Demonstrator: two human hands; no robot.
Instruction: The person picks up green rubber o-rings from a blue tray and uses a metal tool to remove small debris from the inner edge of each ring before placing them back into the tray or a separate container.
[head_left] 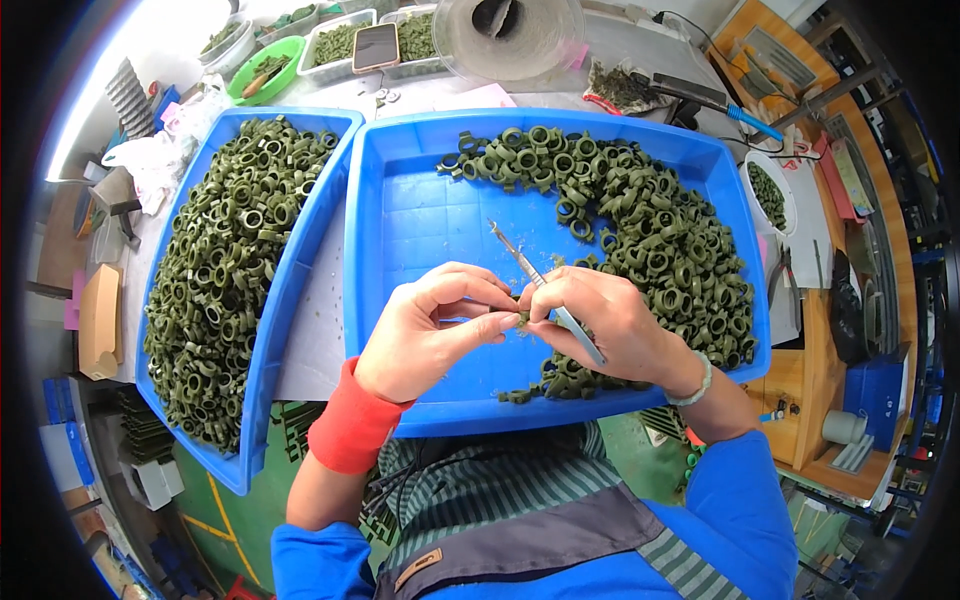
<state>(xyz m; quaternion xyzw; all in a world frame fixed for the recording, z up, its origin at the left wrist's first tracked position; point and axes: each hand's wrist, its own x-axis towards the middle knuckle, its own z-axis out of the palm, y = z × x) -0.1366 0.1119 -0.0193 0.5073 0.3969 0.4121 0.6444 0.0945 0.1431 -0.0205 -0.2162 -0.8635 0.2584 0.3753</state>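
Note:
My left hand [432,318] pinches a small dark green ring-shaped part [522,316] between thumb and fingertips, and the fingers hide most of it. Close against it, my right hand [612,312] is closed round a slim metal craft knife [520,258]. The knife slants, with its tip pointing up and to the left and its handle end below my fingers. Both hands are over the large blue tray [400,215]. Many green rings [690,265] are heaped along the tray's far and right sides. Small green shavings [470,213] lie on the tray floor.
To the left, a second blue tray [300,262] is piled with green rings [225,270]. Behind stand a green basin [267,72], a phone [376,48] on tubs of small green pieces, and a large round translucent dish [460,45]. A white bowl [787,195] sits at the right.

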